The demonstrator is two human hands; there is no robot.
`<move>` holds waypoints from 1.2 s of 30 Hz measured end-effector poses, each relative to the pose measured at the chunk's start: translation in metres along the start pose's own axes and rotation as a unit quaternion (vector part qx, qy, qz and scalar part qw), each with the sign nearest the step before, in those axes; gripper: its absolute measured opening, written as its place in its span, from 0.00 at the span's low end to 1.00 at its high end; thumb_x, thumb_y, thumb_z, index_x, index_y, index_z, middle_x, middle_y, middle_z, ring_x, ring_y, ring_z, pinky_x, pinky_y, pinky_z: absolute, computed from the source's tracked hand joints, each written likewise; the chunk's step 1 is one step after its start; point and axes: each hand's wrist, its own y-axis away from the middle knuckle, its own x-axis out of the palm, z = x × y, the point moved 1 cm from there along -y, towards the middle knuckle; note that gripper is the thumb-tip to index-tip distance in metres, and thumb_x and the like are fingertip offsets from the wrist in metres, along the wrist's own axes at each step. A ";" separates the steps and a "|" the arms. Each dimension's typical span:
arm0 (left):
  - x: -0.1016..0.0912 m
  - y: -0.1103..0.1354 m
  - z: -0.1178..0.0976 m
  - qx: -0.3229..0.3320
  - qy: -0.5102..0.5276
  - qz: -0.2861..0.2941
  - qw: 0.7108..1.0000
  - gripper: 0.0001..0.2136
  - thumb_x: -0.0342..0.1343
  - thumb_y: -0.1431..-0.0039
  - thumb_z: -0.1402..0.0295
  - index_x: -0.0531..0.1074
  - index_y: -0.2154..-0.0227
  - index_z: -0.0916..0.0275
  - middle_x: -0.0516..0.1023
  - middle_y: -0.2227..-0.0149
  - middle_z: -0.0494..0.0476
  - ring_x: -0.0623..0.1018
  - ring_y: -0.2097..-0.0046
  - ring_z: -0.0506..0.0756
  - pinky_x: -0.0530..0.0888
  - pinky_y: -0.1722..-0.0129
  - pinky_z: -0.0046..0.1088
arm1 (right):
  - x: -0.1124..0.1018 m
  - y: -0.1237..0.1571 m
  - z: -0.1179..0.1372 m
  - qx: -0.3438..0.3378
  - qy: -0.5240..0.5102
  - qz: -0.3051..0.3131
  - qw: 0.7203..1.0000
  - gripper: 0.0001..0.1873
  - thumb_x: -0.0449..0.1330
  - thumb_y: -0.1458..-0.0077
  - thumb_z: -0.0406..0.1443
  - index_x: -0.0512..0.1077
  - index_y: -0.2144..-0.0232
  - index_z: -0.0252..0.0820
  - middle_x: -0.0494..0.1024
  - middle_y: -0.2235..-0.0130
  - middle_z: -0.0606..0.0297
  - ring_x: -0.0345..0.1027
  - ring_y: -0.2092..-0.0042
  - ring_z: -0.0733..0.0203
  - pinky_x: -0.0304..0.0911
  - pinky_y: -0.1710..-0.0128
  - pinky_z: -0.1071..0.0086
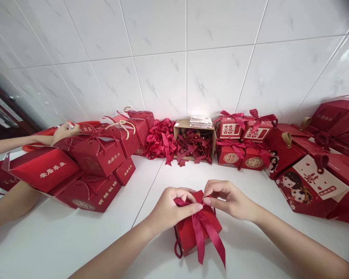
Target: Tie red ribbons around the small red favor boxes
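Note:
In the head view, a small red gift box (189, 240) stands on the white table in front of me. A dark pink satin ribbon (211, 236) is gathered at its top, and two tails hang down the near side. My left hand (174, 207) is closed, pinching a loop of the ribbon between thumb and fingers. My right hand (231, 199) pinches the ribbon just to the right of it. Both hands are close together over the box top. A dark red cord (178, 248) hangs at the box's left side. My fingers partly hide the ribbon's knot.
Red boxes (99, 155) are stacked at left, where another person's hand (64, 131) holds something small. Loose ribbons (161, 141) lie beside an open cardboard box (178, 128) by the tiled wall. Ribboned boxes (231, 130) and larger red boxes (311, 186) stand at right.

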 end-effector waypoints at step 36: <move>-0.002 0.003 0.004 -0.007 -0.033 -0.003 0.999 0.04 0.63 0.54 0.67 0.76 0.80 0.59 0.80 0.70 0.55 0.70 0.45 0.60 0.65 0.47 0.32 | -0.025 -0.001 -0.008 0.049 0.024 0.145 0.988 0.23 0.64 0.49 0.47 0.62 0.82 0.37 0.63 0.78 0.71 0.52 0.75 0.69 0.51 0.74 0.74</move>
